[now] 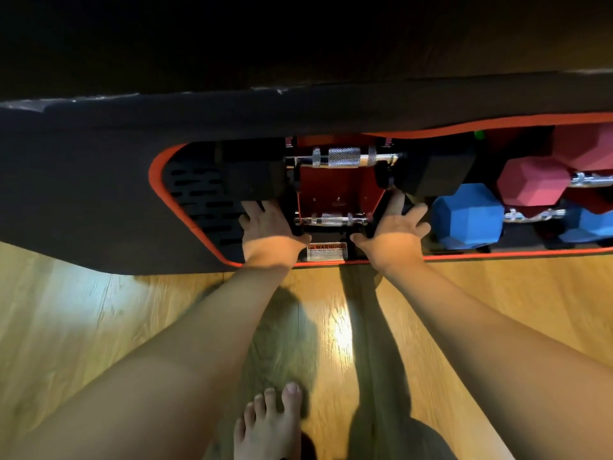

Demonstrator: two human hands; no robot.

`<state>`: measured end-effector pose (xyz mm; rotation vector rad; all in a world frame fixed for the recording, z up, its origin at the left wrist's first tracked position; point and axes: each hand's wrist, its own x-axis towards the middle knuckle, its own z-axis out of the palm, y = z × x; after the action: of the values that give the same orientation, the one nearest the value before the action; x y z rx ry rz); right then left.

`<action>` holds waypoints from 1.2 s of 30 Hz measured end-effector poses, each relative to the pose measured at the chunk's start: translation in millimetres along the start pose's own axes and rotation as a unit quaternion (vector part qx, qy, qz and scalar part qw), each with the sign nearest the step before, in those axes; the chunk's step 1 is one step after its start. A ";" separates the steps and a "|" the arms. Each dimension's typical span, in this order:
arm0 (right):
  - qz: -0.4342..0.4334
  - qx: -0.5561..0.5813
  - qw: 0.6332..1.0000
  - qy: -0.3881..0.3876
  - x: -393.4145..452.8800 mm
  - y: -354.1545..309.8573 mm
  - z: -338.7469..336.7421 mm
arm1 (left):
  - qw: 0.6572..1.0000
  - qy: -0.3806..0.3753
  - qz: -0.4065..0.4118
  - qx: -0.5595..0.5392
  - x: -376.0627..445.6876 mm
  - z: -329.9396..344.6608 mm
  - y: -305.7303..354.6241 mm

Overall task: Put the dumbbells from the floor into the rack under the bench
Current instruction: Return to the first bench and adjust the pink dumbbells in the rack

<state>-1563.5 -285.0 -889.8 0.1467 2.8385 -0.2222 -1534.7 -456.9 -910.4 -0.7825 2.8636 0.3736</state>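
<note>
The bench [99, 194] has a black padded top and an orange-edged opening that shows the red rack [338, 190] underneath. A large black dumbbell [345, 157] with a chrome knurled handle lies on the upper rung. Below it sits a smaller black dumbbell [331, 219], of which only the chrome handle shows. My left hand [268, 227] cups its left head and my right hand [394, 227] cups its right head, fingers spread over the ends. Both heads are hidden under my palms.
To the right in the rack lie a blue dumbbell [467, 210] and a red dumbbell [534, 180], with more behind them. A warning label [326, 251] sits on the rack's front edge. My bare foot [268, 423] stands on the wooden floor [99, 327].
</note>
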 end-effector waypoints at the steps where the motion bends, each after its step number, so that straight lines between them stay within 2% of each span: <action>1: -0.006 0.001 1.000 -0.006 0.2 -0.4 -1.3 | 1.000 0.008 0.002 0.001 -2.1 -0.6 0.8; 7: -0.025 -0.017 0.999 -0.019 1.9 1.8 -4.0 | 0.999 0.031 0.007 -0.010 -8.8 0.4 0.8; 11: 0.001 0.093 0.994 -0.050 7.2 10.0 -4.8 | 1.000 0.009 0.015 -0.015 -8.0 -1.1 -0.2; 15: -0.021 0.209 0.976 -0.060 -1.6 33.7 2.0 | 0.994 -0.099 -0.035 -0.037 -13.9 3.1 -11.3; 16: -0.031 0.218 0.974 -0.053 -7.0 42.0 2.8 | 0.994 -0.086 -0.041 -0.054 -21.1 2.3 -9.3; 20: -0.036 0.263 0.964 -0.012 -22.5 78.6 -5.3 | 0.978 0.124 -0.041 -0.164 -61.8 -10.5 13.3; 23: -0.062 0.268 0.961 0.026 -30.6 106.8 -22.2 | 0.954 0.174 -0.035 -0.240 -96.0 -11.9 31.7; 25: -0.081 0.262 0.961 0.033 -37.3 124.8 -33.1 | 0.949 0.173 0.021 -0.263 -118.7 -9.0 44.1; 29: -0.100 0.278 0.954 0.053 -50.6 154.9 -56.6 | 0.921 0.151 0.226 -0.281 -153.7 -17.2 81.8; 31: -0.100 0.292 0.949 0.069 -57.3 170.0 -66.9 | 0.903 0.135 0.301 -0.274 -163.9 -27.2 107.7; 34: -0.095 0.300 0.945 0.089 -66.8 195.8 -78.6 | 0.876 0.110 0.380 -0.276 -171.6 -41.1 150.4; 36: -0.086 0.300 0.945 0.099 -71.7 215.4 -85.6 | 0.868 0.091 0.404 -0.275 -172.8 -47.7 178.3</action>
<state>-1492.5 -64.6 -817.3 0.0465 2.8795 -1.1674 -1483.1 -238.7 -793.4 0.4430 3.1419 1.3059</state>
